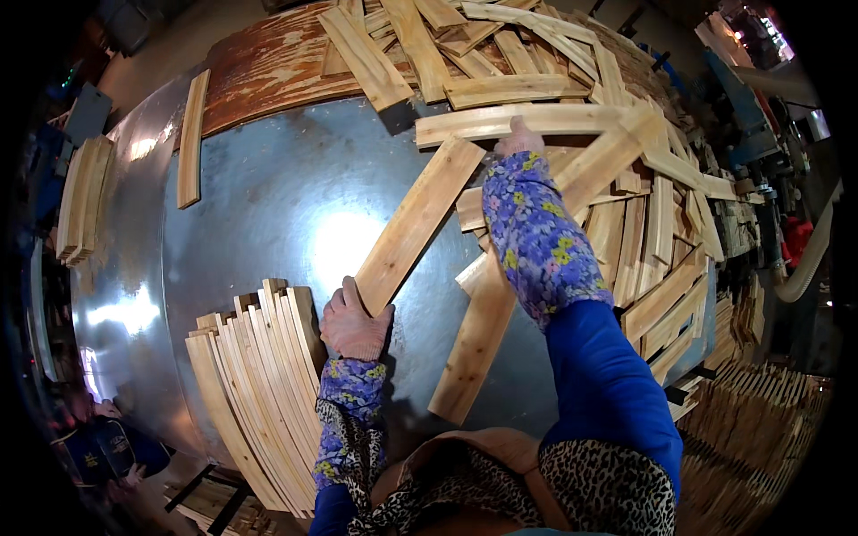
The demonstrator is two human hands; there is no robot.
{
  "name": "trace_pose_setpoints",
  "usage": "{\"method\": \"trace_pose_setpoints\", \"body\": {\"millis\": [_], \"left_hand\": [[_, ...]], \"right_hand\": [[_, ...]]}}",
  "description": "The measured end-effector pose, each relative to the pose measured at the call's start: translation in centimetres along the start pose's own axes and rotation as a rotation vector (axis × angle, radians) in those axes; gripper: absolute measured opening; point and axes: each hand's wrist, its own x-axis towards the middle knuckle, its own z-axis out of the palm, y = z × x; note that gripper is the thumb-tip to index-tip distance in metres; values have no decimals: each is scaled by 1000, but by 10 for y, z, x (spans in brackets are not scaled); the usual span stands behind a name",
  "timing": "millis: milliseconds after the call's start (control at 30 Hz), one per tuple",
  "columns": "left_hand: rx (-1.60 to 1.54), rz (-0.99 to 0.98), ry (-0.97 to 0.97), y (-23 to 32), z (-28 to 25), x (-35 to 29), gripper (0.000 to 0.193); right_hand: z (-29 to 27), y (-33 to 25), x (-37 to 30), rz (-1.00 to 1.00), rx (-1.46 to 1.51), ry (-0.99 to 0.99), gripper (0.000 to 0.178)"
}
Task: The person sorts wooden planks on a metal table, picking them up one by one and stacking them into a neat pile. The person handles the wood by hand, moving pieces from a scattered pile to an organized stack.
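Note:
My left hand, in a pale glove, grips the near end of a flat wooden board that slants up and to the right over the metal table. My right hand, gloved too, reaches to the far side and holds the near edge of another long board at the front of a loose pile; its fingers are partly hidden. Beside my left forearm stands a row of boards on edge, packed side by side. Under my right forearm a knotty board lies slanted.
A jumbled heap of boards covers the table's far and right sides. One board lies alone at the far left of the metal tabletop. Boards are stacked beyond the left edge. Another person is at lower left.

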Motion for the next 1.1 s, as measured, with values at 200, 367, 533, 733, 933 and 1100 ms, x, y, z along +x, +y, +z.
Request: {"method": "trace_pose_setpoints", "body": {"millis": [200,367,533,733,933,1100], "left_hand": [[-511,51,-221,-47,-14,-61,107],[-1331,-152,-451,-49,-8,-132,91],[-1404,-232,-492,-52,-22,-154,75],[-303,-16,-277,-18,11,-171,84],[-1294,-364,-357,-54,15,-182,62],[-1621,-818,-529,-43,-9,-172,55]], "right_hand": [[-17,-57,-93,-106,-250,-160,36],[-72,-81,-139,-49,-606,-297,35],[-134,-25,-237,-766,-1635,-863,29],[-212,61,-418,-286,-1117,-818,47],[-265,141,-369,-83,-834,-447,55],[-210,131,-337,-130,-1114,-640,45]]}}
